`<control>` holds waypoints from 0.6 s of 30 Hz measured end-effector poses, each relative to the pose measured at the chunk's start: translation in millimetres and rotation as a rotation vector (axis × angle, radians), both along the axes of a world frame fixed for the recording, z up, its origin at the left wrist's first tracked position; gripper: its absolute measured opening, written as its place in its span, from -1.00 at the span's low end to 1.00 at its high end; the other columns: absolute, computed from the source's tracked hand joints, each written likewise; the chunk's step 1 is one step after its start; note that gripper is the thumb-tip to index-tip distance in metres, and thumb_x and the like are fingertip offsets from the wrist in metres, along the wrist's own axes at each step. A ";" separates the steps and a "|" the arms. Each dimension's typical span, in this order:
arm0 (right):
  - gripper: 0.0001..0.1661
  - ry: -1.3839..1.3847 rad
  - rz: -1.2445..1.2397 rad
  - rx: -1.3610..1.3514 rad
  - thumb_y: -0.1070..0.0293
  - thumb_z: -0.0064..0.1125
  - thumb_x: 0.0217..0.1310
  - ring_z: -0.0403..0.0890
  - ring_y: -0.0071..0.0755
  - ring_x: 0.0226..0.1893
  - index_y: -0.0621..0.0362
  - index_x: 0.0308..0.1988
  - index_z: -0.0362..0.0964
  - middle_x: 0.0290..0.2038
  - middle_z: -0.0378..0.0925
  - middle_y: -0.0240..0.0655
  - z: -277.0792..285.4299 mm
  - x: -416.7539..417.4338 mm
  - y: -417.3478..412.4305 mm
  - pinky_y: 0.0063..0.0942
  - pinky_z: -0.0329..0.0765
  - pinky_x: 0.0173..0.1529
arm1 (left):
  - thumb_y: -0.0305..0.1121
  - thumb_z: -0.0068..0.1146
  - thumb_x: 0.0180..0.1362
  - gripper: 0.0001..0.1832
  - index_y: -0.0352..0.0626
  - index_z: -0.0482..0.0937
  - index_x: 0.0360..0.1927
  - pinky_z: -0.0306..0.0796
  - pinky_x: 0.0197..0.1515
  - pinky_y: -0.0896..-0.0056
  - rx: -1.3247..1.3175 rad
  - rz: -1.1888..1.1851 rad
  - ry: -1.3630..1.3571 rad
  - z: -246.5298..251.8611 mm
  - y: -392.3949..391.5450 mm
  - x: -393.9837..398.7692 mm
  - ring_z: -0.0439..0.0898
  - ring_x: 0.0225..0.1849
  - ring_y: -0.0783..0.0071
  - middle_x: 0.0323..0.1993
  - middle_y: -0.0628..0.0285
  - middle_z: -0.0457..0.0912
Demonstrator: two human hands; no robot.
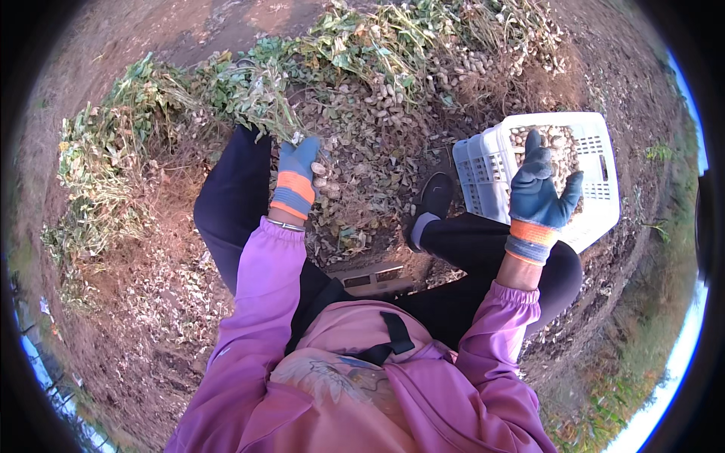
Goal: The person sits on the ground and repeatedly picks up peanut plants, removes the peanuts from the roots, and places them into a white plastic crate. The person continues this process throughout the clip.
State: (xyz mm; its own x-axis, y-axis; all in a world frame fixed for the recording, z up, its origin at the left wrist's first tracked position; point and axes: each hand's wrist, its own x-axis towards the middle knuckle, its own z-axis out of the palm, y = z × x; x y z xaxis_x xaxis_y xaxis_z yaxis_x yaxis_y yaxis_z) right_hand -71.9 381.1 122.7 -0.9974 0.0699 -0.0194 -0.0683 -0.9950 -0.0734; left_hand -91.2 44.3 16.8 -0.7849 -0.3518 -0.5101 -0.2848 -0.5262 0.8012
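My left hand [296,170], in a blue-coated work glove with an orange cuff, is closed around the stems of a peanut plant [272,105]. Its leafy top extends up and away from the fist, and a few peanuts in their shells [320,176] show at the fist's right side. Over the white plastic crate [601,195] is my right hand [538,195], gloved the same way, with thumb and fingers apart and no object visible in it. Many unshelled peanuts [558,144] lie inside the crate, partly hidden by this hand.
Pulled peanut plants [391,48] form a heap curving across the far side and left. Loose peanuts [391,105] and dry leaves litter the soil before me. A low, seat-like object [374,277] shows between my legs. My shoe [436,195] rests beside the crate.
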 end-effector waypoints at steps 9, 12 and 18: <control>-0.79 -0.285 0.406 0.802 0.47 -0.01 0.21 0.51 -0.53 -0.55 0.26 -0.13 0.41 -0.39 0.54 -0.26 -29.4 44.7 -108.0 -0.67 0.44 -0.54 | -0.38 0.09 0.09 -0.69 -0.19 0.47 -0.07 0.51 -0.31 0.48 0.034 -0.125 0.218 -9.3 15.3 6.4 0.57 -0.25 0.46 -0.18 0.20 0.52; -0.78 -0.178 0.423 1.358 0.48 0.06 0.12 0.54 -0.50 -0.47 0.22 -0.18 0.45 -0.36 0.54 -0.30 -32.6 49.1 -133.9 -0.55 0.48 -0.47 | -0.43 -0.01 0.16 -0.73 -0.22 0.46 -0.06 0.50 -0.17 0.46 0.038 -0.180 0.258 5.3 23.1 13.1 0.57 -0.19 0.43 -0.14 0.17 0.52; -0.53 0.424 -0.102 2.141 0.53 0.13 -0.06 0.52 -0.20 -0.34 -0.02 -0.05 0.43 -0.27 0.42 -0.23 -40.1 39.5 -165.6 -0.35 0.49 -0.34 | -0.53 0.07 0.08 -0.70 -0.23 0.45 -0.07 0.48 -0.25 0.41 0.213 -0.152 0.145 7.2 30.4 13.7 0.54 -0.30 0.40 -0.25 0.20 0.50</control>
State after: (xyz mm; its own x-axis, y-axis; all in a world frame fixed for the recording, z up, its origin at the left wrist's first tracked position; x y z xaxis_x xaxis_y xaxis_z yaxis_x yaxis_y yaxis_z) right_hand -32.4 215.5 82.6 -0.9126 -0.2814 0.2965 -0.4069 0.5566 -0.7243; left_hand -77.5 74.7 24.0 -0.8905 -0.1219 -0.4383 -0.2634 -0.6472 0.7153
